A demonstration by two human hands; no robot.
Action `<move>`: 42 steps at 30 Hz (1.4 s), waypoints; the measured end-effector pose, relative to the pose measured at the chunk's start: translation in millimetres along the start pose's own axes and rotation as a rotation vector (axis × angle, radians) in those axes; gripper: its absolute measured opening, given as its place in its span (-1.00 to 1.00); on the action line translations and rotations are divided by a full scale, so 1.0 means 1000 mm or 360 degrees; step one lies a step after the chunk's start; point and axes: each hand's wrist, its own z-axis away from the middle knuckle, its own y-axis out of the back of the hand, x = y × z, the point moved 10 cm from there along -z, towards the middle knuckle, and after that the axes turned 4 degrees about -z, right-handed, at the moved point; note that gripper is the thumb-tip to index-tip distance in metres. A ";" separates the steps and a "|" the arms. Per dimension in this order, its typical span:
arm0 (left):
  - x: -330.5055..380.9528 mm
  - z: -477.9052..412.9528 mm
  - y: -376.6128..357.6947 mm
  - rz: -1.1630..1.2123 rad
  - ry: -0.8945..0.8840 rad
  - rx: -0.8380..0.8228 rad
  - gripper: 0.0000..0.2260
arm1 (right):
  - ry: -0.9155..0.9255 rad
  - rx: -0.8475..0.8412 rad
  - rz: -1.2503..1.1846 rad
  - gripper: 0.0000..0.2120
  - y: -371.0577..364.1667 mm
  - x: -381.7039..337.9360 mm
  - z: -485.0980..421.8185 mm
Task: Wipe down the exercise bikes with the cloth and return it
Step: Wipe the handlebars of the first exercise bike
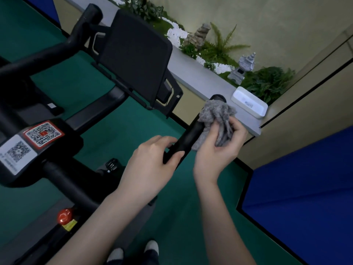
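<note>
Two QR-code stickers, one white (17, 152) and one red-bordered (43, 133), sit at nine o'clock on the black frame of the exercise bike (63, 173), and a red knob (65, 215) shows lower down at about seven o'clock. Toward eleven o'clock the back of the bike's dark screen (135, 58) tilts over the green floor (124, 131). Near the centre, the left hand (150, 165) wraps fingers and thumb round the lower part of the handlebar (188, 138), a black bar running up toward two o'clock. At six o'clock the toes of two pale shoes (150, 245) peek in at the bottom edge. Just right of centre the grey cloth (217, 115) is bunched against the upper end of that bar, with only the bar's tip showing above it. The right hand (219, 150) grips the cloth from below, fingers curled into its folds. At two o'clock a grey ledge (200, 79) carries a white box (248, 104), close beside the cloth, and beyond it a small stone lantern (242, 67) stands among ferns. A blue mat (305, 197) fills the four o'clock corner.
</note>
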 end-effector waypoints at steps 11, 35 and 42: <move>0.010 -0.004 -0.005 0.0002 -0.0019 0.0031 -0.67 | -0.0250 0.0047 -0.0133 -0.81 0.000 0.016 -0.010; 0.010 -0.005 -0.005 0.0019 -0.0070 0.0070 -0.68 | -0.1221 -0.0012 -0.0551 -0.84 -0.007 0.080 0.059; 0.011 -0.005 -0.005 0.0019 -0.0080 0.0055 -0.69 | -0.1457 -0.0135 -0.0633 -0.88 -0.009 0.084 0.077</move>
